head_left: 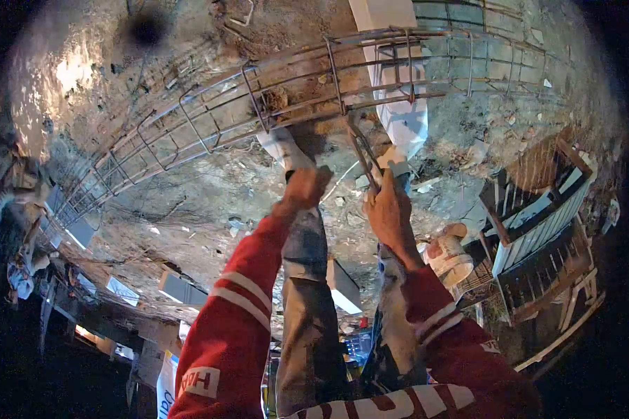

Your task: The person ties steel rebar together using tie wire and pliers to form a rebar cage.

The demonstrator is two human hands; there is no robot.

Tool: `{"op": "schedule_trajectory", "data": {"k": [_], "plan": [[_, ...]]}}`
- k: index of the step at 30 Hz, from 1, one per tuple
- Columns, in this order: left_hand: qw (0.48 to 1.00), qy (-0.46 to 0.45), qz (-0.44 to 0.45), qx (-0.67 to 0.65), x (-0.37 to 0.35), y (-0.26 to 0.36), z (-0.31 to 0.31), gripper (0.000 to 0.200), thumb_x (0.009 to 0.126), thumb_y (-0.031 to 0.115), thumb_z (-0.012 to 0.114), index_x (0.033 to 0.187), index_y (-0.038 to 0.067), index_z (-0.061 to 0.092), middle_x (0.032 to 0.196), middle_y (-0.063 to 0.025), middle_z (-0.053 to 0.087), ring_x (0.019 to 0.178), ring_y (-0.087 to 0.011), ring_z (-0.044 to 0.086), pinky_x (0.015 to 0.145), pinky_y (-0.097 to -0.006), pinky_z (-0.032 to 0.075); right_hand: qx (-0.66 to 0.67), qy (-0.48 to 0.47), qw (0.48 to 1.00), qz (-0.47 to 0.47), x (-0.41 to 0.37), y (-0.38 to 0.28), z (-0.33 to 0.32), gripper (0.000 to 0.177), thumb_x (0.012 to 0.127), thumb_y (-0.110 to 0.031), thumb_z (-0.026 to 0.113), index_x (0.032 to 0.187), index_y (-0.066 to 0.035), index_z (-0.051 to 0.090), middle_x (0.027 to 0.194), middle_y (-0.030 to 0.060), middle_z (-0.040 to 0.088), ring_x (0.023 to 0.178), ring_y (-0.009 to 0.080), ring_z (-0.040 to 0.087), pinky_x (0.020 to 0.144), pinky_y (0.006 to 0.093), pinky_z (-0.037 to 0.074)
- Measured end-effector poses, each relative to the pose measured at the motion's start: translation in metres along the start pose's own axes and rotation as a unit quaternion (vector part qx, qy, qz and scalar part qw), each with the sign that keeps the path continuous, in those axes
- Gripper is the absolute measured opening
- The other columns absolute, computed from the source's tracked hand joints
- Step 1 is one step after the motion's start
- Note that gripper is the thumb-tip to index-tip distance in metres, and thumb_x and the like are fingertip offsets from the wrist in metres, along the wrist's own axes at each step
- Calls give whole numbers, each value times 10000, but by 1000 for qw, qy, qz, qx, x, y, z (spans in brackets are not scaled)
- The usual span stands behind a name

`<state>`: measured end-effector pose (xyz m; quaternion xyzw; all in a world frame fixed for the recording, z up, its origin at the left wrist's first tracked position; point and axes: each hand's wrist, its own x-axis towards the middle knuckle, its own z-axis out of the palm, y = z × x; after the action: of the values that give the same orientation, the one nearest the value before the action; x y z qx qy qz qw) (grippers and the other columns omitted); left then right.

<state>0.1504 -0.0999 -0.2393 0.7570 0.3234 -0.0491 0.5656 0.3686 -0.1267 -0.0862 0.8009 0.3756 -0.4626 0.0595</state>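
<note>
A long steel rebar cage (293, 87) of bars and square stirrups curves across the ground in front of my feet. My right hand (390, 213) is closed around the handles of long pincers (360, 150). Their jaws meet the near bar of the cage beside a stirrup. My left hand (307, 187) is curled closed over my left shoe, apart from the cage. Whatever its fingers may hold is hidden. A pale beam (388, 66) runs beneath the cage, close to my right shoe (395, 160).
A dirty bucket (451, 262) lies right of my leg. Beyond it stands a slatted wooden frame (541, 216). Pale blocks (342, 286) sit behind my feet and to the left (182, 286). Rubble and twigs litter the uneven ground.
</note>
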Motion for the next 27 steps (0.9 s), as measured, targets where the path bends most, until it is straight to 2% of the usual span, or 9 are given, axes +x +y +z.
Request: {"op": "schedule_trajectory", "data": {"k": [1, 3, 7, 9, 11, 13, 18, 20, 27], "plan": [[997, 72, -38, -3, -7, 18, 22, 277, 887, 228, 605, 1130, 96, 584, 800, -226, 608, 724, -383, 604, 602, -485, 465, -7, 85, 995, -41, 5, 10, 10, 401, 837, -111, 626, 1149, 82, 466, 896, 236, 576, 821, 399, 603, 690, 480, 469], [938, -97, -189, -274, -8, 76, 1, 394, 933, 341, 574, 1260, 128, 518, 1000, -206, 627, 797, -369, 644, 671, -491, 508, 2, 136, 991, -10, 34, 34, 38, 243, 882, -149, 589, 1018, 53, 580, 922, 246, 604, 830, 398, 611, 699, 460, 476], [611, -66, -275, -740, -12, 109, -25, 655, 897, 491, 620, 1393, 121, 407, 1216, -146, 608, 983, -334, 637, 855, -485, 500, -163, 373, 880, -246, 72, 82, 112, 243, 898, -208, 592, 974, 22, 618, 883, 237, 641, 787, 382, 630, 664, 432, 488], [660, 1, -307, -686, 18, 100, -28, 663, 871, 464, 661, 1375, 96, 441, 1207, -137, 617, 1037, -306, 611, 917, -458, 461, 73, 29, 995, -55, 77, 50, 91, 272, 884, -272, 632, 922, -2, 632, 806, 202, 661, 712, 331, 650, 620, 405, 500], [698, 67, -341, -626, 43, 84, -27, 671, 845, 438, 703, 1357, 71, 474, 1198, -127, 625, 1091, -279, 586, 979, -431, 423, 166, 52, 979, -109, 70, 50, 100, 295, 863, -295, 662, 893, -3, 628, 759, 181, 653, 684, 314, 651, 608, 402, 503], [877, 22, -281, -388, 70, 69, -27, 606, 808, 363, 747, 1285, 36, 563, 1198, -111, 634, 1124, -222, 557, 977, -385, 412, 243, 12, 967, -73, 65, 43, 90, 310, 823, -309, 720, 864, -15, 628, 725, 146, 649, 683, 299, 660, 622, 394, 516], [879, 134, -159, -428, 101, 100, -22, 397, 835, 296, 716, 1085, -6, 658, 951, -116, 677, 844, -187, 644, 778, -329, 506, 155, 115, 978, -78, 37, 38, 86, 344, 764, -266, 762, 954, -14, 624, 797, 154, 667, 719, 347, 659, 647, 414, 519], [786, 295, -217, -499, 98, 118, -10, 232, 854, 209, 686, 923, -11, 669, 842, -66, 660, 726, -130, 601, 683, -312, 488, 156, 205, 965, -40, 26, 25, 87, 371, 725, -257, 779, 956, -16, 618, 828, 167, 670, 759, 344, 666, 658, 420, 516], [785, 197, -230, -540, 101, 84, -9, 227, 857, 196, 693, 948, -6, 645, 778, -45, 640, 637, -128, 587, 570, -301, 486, 280, 125, 947, -93, 57, 48, 135, 327, 789, -327, 722, 800, -19, 611, 666, 167, 597, 611, 344, 605, 575, 459, 447]]}}
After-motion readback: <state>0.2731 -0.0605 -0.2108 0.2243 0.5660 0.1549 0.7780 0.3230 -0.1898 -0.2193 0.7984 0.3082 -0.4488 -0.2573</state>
